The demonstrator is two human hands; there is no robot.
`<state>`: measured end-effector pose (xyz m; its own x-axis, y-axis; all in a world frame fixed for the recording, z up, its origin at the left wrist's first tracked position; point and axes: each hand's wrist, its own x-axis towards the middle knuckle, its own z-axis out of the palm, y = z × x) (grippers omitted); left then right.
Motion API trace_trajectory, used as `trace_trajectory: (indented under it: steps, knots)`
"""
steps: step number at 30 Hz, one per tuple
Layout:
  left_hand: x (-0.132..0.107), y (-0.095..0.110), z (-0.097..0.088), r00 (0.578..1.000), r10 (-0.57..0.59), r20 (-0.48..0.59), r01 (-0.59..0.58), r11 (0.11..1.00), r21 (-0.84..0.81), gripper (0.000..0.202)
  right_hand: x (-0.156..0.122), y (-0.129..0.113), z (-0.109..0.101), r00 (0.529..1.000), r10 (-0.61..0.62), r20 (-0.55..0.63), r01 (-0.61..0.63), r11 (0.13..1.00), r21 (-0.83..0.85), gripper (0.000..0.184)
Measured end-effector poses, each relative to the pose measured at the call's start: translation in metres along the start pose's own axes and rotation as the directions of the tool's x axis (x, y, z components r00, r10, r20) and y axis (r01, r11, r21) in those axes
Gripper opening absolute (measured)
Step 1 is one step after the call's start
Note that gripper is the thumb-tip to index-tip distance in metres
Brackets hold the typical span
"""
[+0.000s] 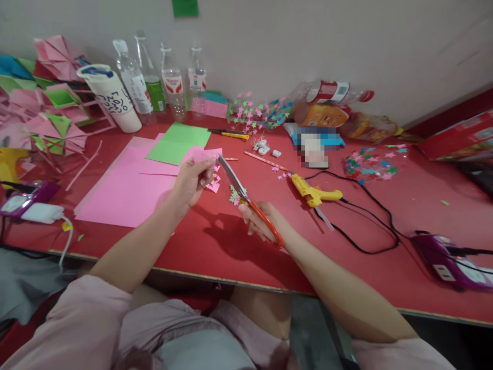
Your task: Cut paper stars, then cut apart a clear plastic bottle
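Note:
My left hand [192, 181] pinches a small piece of pink paper [207, 153] above the table. Red-handled scissors [265, 224] are in my right hand [257, 218], and their blades reach up to the right edge of that paper. Whether the blade tips are parted around the paper is too small to tell. Below the blades lie small green and pink paper stars [234, 196], partly hidden by the scissors. Pink scraps [214, 185] rest beside my left hand. Further left, large pink sheets [119, 190] lie flat with a green sheet [180, 143] overlapping them.
A yellow glue gun [314, 192] lies to the right, its black cord looping toward a purple power strip [449, 259]. Bottles [173, 85] and a white cup [113, 97] stand along the wall. A yellow cutter knife [234, 134] lies behind my hands. Folded paper shapes [57, 128] fill the left.

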<state>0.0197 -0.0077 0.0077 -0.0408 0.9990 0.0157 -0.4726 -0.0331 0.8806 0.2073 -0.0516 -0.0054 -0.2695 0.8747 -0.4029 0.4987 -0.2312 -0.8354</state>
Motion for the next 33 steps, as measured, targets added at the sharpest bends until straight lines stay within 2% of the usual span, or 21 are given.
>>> trace_trajectory:
  steps: [4,11,23,33]
  knots:
    - [0.005,0.004,-0.004,0.997,0.042,-0.068,-0.037,0.997,0.069,0.015,-0.001,-0.001,-0.001,1.0,0.016,0.015,-0.015,1.0,-0.025,0.051]
    - [0.013,0.007,-0.016,0.999,0.043,0.005,-0.043,0.987,0.158,0.014,-0.003,-0.003,-0.008,0.996,-0.035,0.085,0.039,0.998,-0.046,0.052]
    - [0.011,0.003,-0.015,0.996,0.087,-0.02,-0.08,0.969,0.235,0.011,-0.004,-0.004,-0.01,0.993,-0.053,0.108,0.061,0.996,-0.068,0.05]
    - [0.008,0.005,-0.011,0.998,0.064,0.007,-0.065,0.988,0.139,0.016,-0.001,0.001,-0.009,0.986,-0.115,0.125,0.12,0.992,-0.034,0.053]
